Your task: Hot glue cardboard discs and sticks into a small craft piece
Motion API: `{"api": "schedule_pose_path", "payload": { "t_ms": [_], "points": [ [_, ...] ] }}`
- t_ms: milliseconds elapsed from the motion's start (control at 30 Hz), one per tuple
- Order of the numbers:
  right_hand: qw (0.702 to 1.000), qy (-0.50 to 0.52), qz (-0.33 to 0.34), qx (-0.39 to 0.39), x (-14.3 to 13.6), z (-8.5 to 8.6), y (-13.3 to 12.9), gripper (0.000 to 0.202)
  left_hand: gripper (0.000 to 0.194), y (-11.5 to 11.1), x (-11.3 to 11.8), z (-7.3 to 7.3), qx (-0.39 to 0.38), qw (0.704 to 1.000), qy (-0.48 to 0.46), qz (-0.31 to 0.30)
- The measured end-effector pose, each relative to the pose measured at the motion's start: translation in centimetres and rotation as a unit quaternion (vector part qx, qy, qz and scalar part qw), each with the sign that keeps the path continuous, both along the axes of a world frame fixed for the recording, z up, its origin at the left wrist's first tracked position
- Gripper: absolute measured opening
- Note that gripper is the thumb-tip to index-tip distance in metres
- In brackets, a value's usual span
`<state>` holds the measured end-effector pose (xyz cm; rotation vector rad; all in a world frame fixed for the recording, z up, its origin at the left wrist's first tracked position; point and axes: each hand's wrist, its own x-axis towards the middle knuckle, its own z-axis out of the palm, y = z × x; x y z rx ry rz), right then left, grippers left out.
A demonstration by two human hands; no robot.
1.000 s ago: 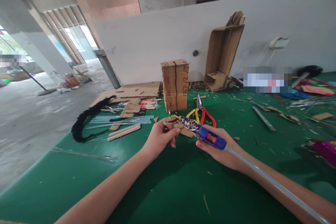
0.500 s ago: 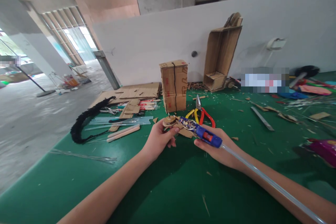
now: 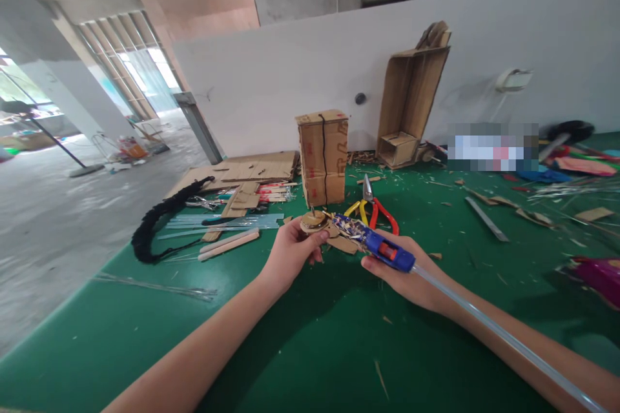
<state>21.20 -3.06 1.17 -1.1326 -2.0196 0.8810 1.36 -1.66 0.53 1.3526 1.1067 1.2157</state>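
Between its thumb and fingers, my left hand [image 3: 293, 248] grips a small round cardboard piece [image 3: 314, 221] with a thin pin standing up from its middle. My right hand [image 3: 400, 271] is wrapped around a blue hot glue gun [image 3: 387, 248] crusted with scraps; its tip points left, close to the round piece. A long clear glue stick [image 3: 494, 326] runs out of the gun's back end, over my right forearm. Just behind the hands stands an upright cardboard box [image 3: 322, 158] with a black line down it. Pliers [image 3: 372, 206] with red and yellow handles lie beside the gun.
A tall open cardboard case [image 3: 411, 103] leans by the white wall. On the green table [image 3: 290, 355], at left, are a black fuzzy strip [image 3: 150, 219], clear glue sticks [image 3: 232, 224], wooden sticks [image 3: 230, 246] and thin wires [image 3: 159, 287]. A purple packet [image 3: 593, 277] lies at right.
The round cardboard piece is now tipped so that more of its top face shows. Both hands keep their holds, and the glue gun's tip remains close to the piece.
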Motion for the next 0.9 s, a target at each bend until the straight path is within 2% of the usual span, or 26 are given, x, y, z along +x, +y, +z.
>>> {"api": "schedule_pose_path", "payload": {
  "t_ms": [400, 667, 900],
  "points": [
    [1.0, -0.007, 0.017, 0.025, -0.33, 0.24, -0.29, 0.021, 0.025, 0.04, -0.18, -0.3, 0.045, 0.999, 0.013, -0.001],
    [0.998, -0.011, 0.041, 0.05, -0.22, 0.28, -0.39, 0.016, 0.027, 0.12, -0.14, -0.35, 0.044, 0.999, 0.021, 0.013],
    [0.997, -0.005, 0.003, 0.072, -0.67, 0.66, -0.39, 0.015, 0.025, -0.26, 0.21, -0.05, 0.014, 0.999, 0.005, -0.03]
  ]
}}
